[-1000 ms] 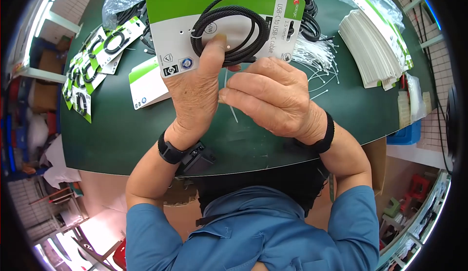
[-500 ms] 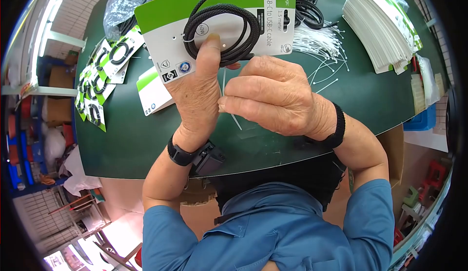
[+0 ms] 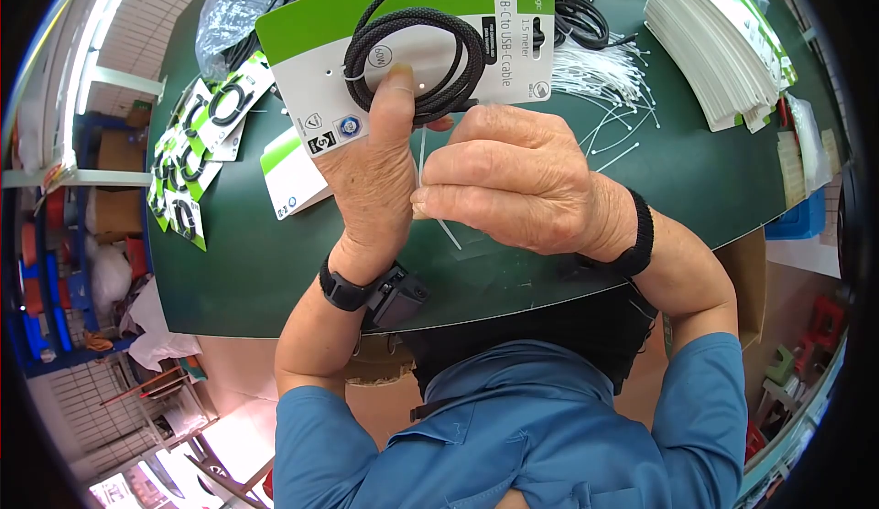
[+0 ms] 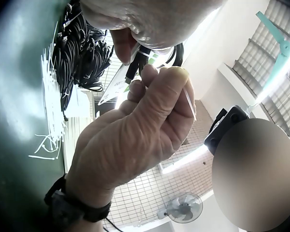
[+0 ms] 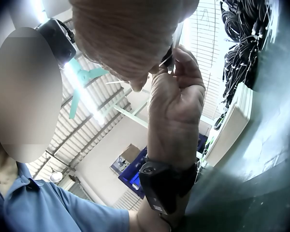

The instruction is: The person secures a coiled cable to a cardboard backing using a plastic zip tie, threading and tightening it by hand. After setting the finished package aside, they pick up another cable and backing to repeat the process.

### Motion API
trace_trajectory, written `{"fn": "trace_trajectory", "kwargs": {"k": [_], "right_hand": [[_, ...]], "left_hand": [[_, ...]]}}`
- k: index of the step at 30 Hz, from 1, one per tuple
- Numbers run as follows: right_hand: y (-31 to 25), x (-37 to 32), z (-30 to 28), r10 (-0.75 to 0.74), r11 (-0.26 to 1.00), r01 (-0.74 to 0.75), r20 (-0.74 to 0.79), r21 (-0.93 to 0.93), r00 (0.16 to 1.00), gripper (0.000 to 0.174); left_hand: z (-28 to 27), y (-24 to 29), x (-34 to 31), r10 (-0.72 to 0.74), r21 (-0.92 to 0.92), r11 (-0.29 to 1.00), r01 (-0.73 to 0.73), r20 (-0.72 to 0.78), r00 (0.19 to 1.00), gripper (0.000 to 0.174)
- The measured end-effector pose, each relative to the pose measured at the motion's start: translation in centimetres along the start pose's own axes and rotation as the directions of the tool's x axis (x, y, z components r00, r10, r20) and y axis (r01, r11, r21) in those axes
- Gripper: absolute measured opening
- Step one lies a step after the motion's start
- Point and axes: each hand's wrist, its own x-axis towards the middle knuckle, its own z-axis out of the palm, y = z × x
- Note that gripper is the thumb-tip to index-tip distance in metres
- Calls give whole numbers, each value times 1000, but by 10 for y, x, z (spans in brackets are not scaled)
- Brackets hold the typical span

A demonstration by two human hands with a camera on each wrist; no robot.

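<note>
In the head view, my left hand [image 3: 371, 179] holds up a green and white USB-C cable card [image 3: 307, 37], its thumb pressing on a coiled black braided cable [image 3: 475, 62] laid against the front. Fingers of that hand are mostly hidden behind the card. Just below the coil, my right hand [image 3: 513, 179] pinches a thin white cable tie [image 3: 449, 233] between thumb and fingers. The tie's tail points down past the thumb tip; the left wrist view shows this white end [image 4: 189, 104] too. The tie's upper part runs up toward the coil's lower edge.
Finished-looking cards with cables [image 3: 188, 166] lie at the left. A folded blank card [image 3: 286, 184] sits behind the left wrist. Loose white cable ties [image 3: 595, 74] and black cables [image 3: 581, 15] are spread at the back. A tall stack of cards [image 3: 700, 56] stands right.
The head view has shifted, so the table and arms appear farther right. The card tilts slightly differently; both hands keep their holds on the card with cable and on the cable tie.
</note>
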Motion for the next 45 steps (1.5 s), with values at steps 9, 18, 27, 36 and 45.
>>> {"fn": "trace_trajectory", "kwargs": {"k": [9,18,27,36,45], "right_hand": [[0,2,0,14,1000,-14,7,26,1000,28],[0,0,4,93,994,-88,77,-62,993,27],[9,6,-12,275,950,-290,-130,-113,952,24],[19,12,-16,239,947,-264,-145,-185,960,19],[15,15,-15,111,959,-123,-63,-256,992,25]], "left_hand": [[-7,-2,-1,80,153,984,-93,88,993,27],[-5,-8,1,148,159,975,-157,66,987,26],[5,-5,-10,-155,-179,968,178,138,978,19],[8,-5,-9,-133,-128,980,149,127,983,15],[8,-4,-10,-173,-240,951,195,108,979,19]]}}
